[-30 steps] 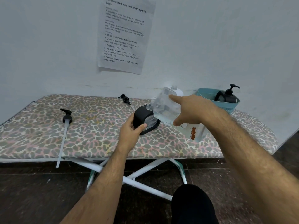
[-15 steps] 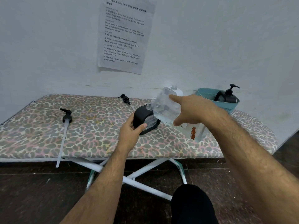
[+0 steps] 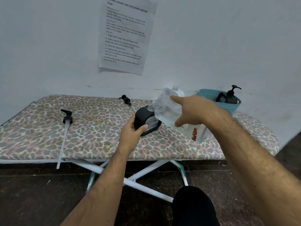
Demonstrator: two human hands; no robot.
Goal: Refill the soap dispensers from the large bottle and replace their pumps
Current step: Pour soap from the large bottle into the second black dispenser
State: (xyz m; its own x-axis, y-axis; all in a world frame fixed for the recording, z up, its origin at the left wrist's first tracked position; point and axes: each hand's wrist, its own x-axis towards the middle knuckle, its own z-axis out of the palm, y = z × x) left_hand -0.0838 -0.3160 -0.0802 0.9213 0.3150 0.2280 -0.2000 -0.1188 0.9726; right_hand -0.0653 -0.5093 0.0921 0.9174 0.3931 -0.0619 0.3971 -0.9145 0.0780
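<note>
- the left hand (image 3: 132,132) grips the black dispenser (image 3: 145,119) on the ironing board (image 3: 48,136).
- the right hand (image 3: 192,111) holds the large clear bottle (image 3: 166,108), tilted, mouth at the dispenser opening.

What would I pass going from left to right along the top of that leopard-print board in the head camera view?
Long-stemmed pump → smaller pump near the wall → left hand gripping the black dispenser → tilted large bottle held by the right hand → teal basket holding another dispenser.

bare hairy forearms, no sleeves visible; black garment (image 3: 193,207) below, possibly trouser knee.
</note>
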